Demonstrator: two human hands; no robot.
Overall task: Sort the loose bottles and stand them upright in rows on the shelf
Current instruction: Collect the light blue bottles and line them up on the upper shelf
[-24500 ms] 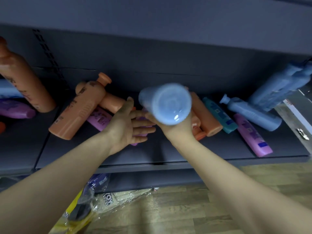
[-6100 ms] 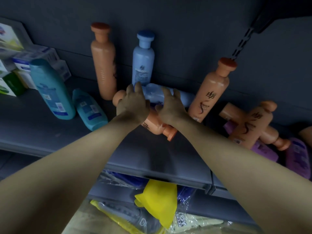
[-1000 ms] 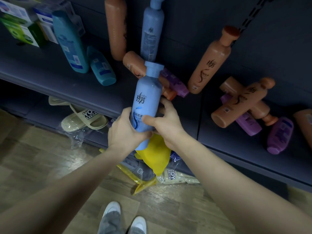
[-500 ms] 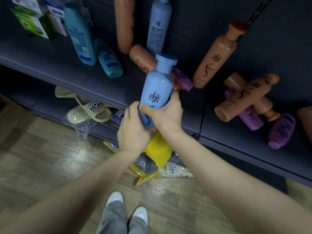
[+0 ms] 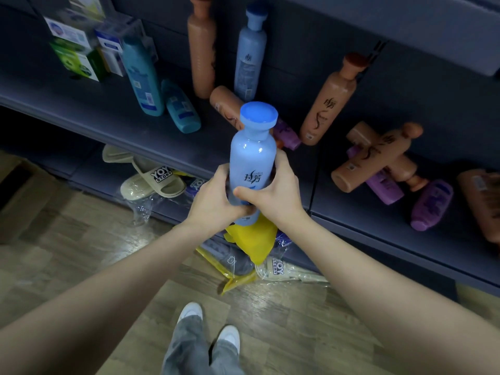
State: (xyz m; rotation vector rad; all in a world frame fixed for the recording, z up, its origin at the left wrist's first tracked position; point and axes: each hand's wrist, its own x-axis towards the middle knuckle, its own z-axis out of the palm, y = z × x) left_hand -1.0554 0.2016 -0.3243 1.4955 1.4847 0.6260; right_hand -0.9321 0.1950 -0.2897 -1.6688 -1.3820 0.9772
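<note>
I hold a light blue bottle (image 5: 251,158) upright in front of the shelf (image 5: 108,117), cap up. My left hand (image 5: 213,201) grips its lower body from the left and my right hand (image 5: 276,190) grips it from the right. At the back of the shelf stand an orange bottle (image 5: 201,47) and another light blue bottle (image 5: 249,55). An orange bottle (image 5: 328,101) leans against the back wall. One orange bottle (image 5: 224,106) and a purple one (image 5: 286,133) lie behind the held bottle. Further right, orange bottles (image 5: 373,158) and purple bottles (image 5: 430,204) lie in a heap.
A tall teal bottle (image 5: 142,74) stands at the left with a smaller teal one (image 5: 181,109) lying beside it, and boxes (image 5: 78,55) behind. Below the shelf are packed slippers (image 5: 151,180) and a yellow bag (image 5: 251,236). My shoes (image 5: 211,326) are on the wooden floor.
Both hands have raised the light blue bottle and brought it nearer to me, so its cap faces the camera more. The view has shifted a little to the right.
</note>
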